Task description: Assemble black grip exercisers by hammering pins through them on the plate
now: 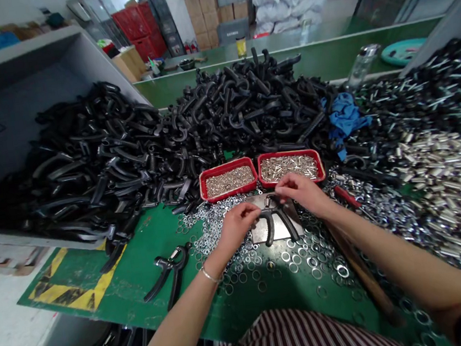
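Note:
A black hand grip strengthener with a metal spring lies on a small steel plate, its two handles pointing towards me. My left hand is closed, thumb and forefinger pinched at the grip's upper left end. At the upper right side, the closed fingers of my right hand hold the grip near its curved top. Whether a small part sits between the fingertips is hidden. Just beyond are two red trays, the left tray with tiny metal parts and the right tray with small pins.
Another spring-fitted grip lies left on the green table. Loose washers surround the plate. A wooden-handled tool lies under my right forearm. Black handles are heaped behind; metal sleeves and a blue cloth lie right.

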Tool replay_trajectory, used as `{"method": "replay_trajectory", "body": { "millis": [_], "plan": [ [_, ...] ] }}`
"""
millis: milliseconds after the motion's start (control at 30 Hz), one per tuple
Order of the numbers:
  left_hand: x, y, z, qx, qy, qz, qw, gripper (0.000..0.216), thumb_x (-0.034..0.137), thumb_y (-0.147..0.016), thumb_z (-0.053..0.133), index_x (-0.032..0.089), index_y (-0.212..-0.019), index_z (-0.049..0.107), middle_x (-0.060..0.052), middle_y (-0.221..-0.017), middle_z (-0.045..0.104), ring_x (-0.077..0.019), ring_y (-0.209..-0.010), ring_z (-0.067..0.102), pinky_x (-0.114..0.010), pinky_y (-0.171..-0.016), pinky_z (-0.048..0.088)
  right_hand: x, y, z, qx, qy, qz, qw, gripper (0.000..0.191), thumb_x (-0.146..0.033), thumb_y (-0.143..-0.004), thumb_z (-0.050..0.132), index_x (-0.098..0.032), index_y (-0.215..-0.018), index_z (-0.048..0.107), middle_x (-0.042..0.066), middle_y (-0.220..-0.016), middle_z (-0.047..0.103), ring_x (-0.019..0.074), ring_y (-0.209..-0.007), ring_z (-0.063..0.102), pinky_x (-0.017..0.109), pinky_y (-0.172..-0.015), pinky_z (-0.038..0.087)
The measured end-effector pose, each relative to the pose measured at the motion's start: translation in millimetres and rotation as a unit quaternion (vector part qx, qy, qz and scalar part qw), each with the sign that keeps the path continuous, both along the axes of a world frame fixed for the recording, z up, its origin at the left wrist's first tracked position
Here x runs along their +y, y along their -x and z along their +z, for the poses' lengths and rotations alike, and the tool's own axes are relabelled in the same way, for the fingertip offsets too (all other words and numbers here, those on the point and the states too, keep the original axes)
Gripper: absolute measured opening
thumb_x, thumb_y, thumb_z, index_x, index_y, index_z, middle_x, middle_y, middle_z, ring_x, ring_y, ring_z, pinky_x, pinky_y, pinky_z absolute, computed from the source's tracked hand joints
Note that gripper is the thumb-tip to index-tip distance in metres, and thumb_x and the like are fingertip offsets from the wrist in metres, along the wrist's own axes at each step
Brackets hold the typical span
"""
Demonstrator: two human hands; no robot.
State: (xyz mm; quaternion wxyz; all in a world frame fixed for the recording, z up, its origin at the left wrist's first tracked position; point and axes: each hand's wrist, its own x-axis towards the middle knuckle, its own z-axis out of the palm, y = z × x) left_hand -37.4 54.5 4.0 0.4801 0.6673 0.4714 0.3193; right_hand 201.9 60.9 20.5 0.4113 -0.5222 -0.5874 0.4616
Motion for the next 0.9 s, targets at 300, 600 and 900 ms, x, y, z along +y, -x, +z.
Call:
{"method": "replay_trajectory", "body": {
  "millis": [300, 600, 900],
  "plan": [
    [-4.6, -12.3, 5.2, -0.036, 0.081, -0.02, 0.996, 0.013, 0.028, -0.086, 0.068, 0.017, -0.093, 0.068, -0.002, -0.074, 0.073, -0.0179, -0.071, 0.073, -0.03, -0.072, 0.056, -33.6, 0.2, -25.6, -0.18, -0.05, 0.05, 0.981, 0.003, -0.023, -0.092, 0.058, -0.021, -0.091, 0.058, 0.002, -0.083, 0.067, 0.018, -0.074, 0.064, 0.032, -0.071, 0.049],
    [-5.2, 8.3, -5.9, 0.156, -0.211, -0.032, 0.964, 0.013, 0.025, -0.097, 0.056, 0.02, -0.094, 0.068, -0.005, -0.095, 0.07, -0.0207, -0.095, 0.063, -0.037, -0.091, 0.048, -22.5, 13.0, -35.7, -0.324, -0.262, 0.08, 0.905, 0.016, -0.026, -0.098, 0.054, -0.019, -0.086, 0.061, 0.01, -0.091, 0.064, 0.0254, -0.09, 0.057, 0.041, -0.083, 0.05],
    [-0.6, -9.6, -12.1, 0.199, -0.263, -0.04, 0.943, 0.014, 0.031, -0.097, 0.058, 0.02, -0.093, 0.067, -0.005, -0.095, 0.068, -0.0225, -0.097, 0.061, -0.041, -0.093, 0.044, -23.7, 15.8, -48.0, -0.399, -0.31, 0.071, 0.86, 0.024, -0.026, -0.102, 0.046, -0.017, -0.087, 0.063, 0.014, -0.092, 0.064, 0.027, -0.092, 0.054, 0.043, -0.084, 0.05]
  ]
}}
